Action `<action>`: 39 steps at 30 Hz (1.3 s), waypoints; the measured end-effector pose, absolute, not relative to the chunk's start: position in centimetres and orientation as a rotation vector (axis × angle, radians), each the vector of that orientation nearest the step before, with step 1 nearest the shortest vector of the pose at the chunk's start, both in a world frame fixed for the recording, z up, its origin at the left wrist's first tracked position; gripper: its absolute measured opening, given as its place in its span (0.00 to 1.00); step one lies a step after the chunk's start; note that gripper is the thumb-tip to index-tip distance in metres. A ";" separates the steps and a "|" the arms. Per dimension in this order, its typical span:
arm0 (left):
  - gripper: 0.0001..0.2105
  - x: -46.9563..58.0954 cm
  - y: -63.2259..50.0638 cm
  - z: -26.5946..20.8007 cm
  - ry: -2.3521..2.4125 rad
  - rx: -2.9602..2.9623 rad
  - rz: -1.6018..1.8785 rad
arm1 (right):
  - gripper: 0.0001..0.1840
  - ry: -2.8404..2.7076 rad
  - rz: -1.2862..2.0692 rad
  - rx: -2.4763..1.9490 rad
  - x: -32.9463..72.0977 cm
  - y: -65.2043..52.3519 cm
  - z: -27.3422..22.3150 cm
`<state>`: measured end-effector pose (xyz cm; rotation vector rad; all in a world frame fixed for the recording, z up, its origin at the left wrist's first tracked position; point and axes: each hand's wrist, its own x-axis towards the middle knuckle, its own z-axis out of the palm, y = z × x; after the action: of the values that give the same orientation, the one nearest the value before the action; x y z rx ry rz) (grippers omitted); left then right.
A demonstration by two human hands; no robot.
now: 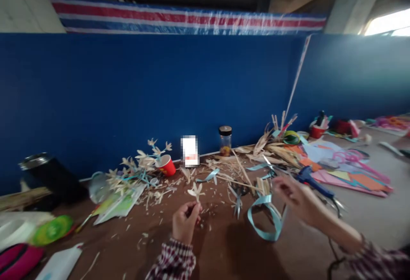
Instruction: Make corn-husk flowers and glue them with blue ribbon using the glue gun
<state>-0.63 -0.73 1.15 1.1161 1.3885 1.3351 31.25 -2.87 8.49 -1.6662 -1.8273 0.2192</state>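
Between the thumb and fingers of my left hand (187, 221) is a small pale flower (196, 191), petals up, that looks made of dried husk. My right hand (293, 196) hovers to the right, blurred, so its grip does not show clearly. Just left of it, a loop of light-blue ribbon (270, 235) hangs by a bundle of dry husk strips (263, 186). Beyond its wrist lies a dark-blue glue gun (315, 182). Scissors (237, 201) rest on the brown table between my hands.
More husk flowers (145, 160) stand at the left beside a tipped red paper cup (166, 166). A lidded jar (225, 141) is by the blue partition (160, 88). Coloured paper (355, 179) lies at the right, a black flask (51, 177) leans far left, and husk scraps litter the table.
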 end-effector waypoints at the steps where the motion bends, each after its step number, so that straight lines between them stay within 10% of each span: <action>1: 0.14 -0.7 -0.8 1.0 1.360 1.119 1.348 | 0.08 -1.915 0.443 -1.494 28.0 -3.1 8.3; 11: 0.13 -1.1 -0.7 -0.4 1.279 1.048 1.385 | 0.14 -1.571 1.171 -0.991 13.5 0.5 5.3; 39: 0.16 -2.2 0.0 0.1 1.355 0.824 1.522 | 0.10 -2.261 0.262 -1.512 14.1 9.3 5.2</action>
<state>-2.24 -0.01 0.10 0.8245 1.3554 1.5217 14.15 9.34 5.16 -1.5122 -2.2606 0.2622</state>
